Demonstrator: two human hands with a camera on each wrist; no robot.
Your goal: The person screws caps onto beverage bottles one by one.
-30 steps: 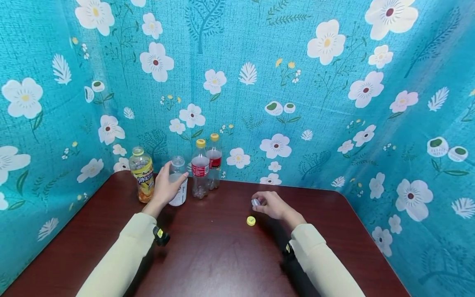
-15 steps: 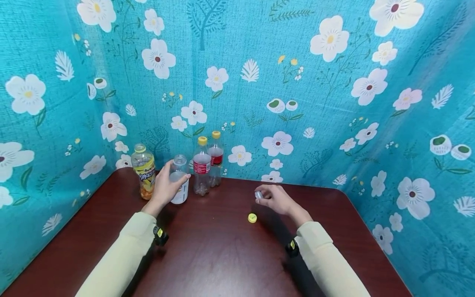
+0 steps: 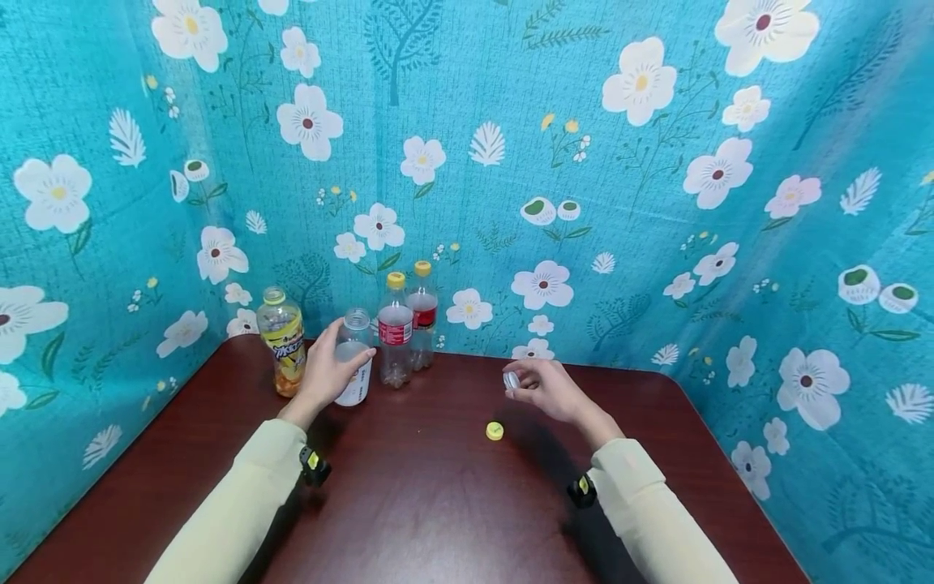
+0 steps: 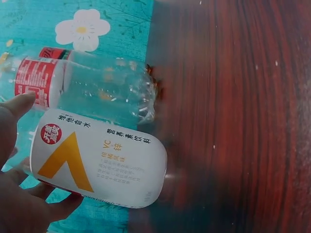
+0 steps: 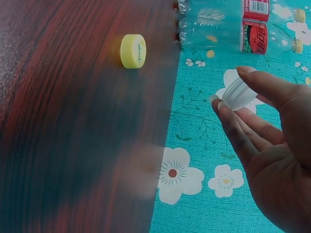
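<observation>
Grasping open bottle [image 3: 356,384] in left hand [image 3: 324,371], left of centre in frame; pinching white cap [image 3: 511,380] in right hand [image 3: 552,392], right of centre. Might drop white cap from loose pinch, or topple soda bottles [image 3: 396,332] by nudging rightward.

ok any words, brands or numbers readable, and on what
White-labelled bottle: "维他命水"
Same bottle: "营养素饮料"
Same bottle: "VC" "锌"
Same bottle: "柑橘风味"
Its red badge, fine print: too small
Black-and-red label: blurred script, probably Coca-Cola
Barcoded red label: print too small
Yellow-labelled bottle: lettering too blurred
Yellow cap: mark too small
White cap: no text visible
</observation>
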